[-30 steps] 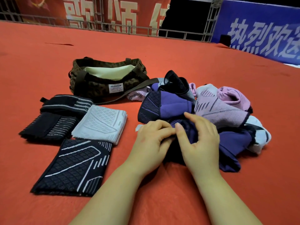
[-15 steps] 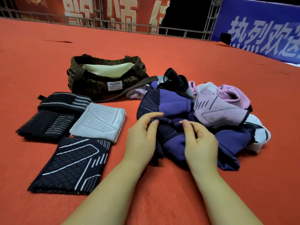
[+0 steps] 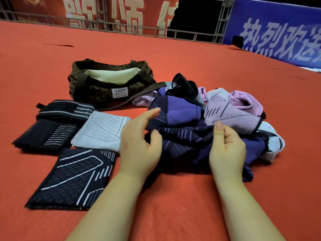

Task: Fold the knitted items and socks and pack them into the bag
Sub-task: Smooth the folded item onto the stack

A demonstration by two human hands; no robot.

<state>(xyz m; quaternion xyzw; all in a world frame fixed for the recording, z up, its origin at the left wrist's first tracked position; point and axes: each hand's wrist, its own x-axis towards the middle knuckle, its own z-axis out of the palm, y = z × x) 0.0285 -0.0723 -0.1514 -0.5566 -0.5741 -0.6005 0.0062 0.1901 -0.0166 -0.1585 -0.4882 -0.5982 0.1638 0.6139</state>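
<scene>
An event venue stage: red carpet [image 3: 173, 54], metal truss railing [image 3: 121, 28], and large red [image 3: 104, 13] and blue banners [image 3: 278, 37].

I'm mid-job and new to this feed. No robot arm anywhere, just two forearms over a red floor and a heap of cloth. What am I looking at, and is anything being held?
There is no machine: a person works with bare hands, and the single camera sits on their head, looking forward and down. On the red carpet lie three folded knitted items at the left, an open leopard-print bag behind them, and an unfolded pile at the right. The right hand pinches the edge of a dark navy knitted piece at the pile's front. The left hand is at the same piece's other end, fingers relaxed; its thumb touches the cloth, but I cannot confirm a grip.
</scene>
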